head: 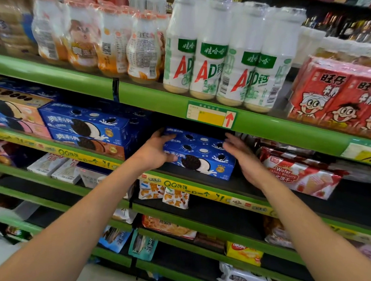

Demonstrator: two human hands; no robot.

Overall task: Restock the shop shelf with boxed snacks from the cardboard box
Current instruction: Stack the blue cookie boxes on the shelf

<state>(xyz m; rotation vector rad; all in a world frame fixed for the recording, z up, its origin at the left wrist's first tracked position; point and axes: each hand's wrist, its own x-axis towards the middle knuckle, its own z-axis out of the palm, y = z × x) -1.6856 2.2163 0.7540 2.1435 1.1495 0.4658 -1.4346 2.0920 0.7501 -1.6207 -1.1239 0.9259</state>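
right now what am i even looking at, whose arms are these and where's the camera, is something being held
There is no machine here. The two bare arms belong to a person who wears a wide-angle camera on the head, so the single picture looks forward and down along their own arms at a shop shelf with green edges.

The left hand has its fingers curled round the left end of a blue cookie box that sits on the second shelf. The right hand is open at the box's right end; it is blurred, so I cannot tell whether it touches the box.

Around it: more blue cookie boxes stacked to the left, a pack of wafer biscuits to the right, and white drink bottles and red milk cartons on the shelf above. Bagged snacks fill the lower shelves.
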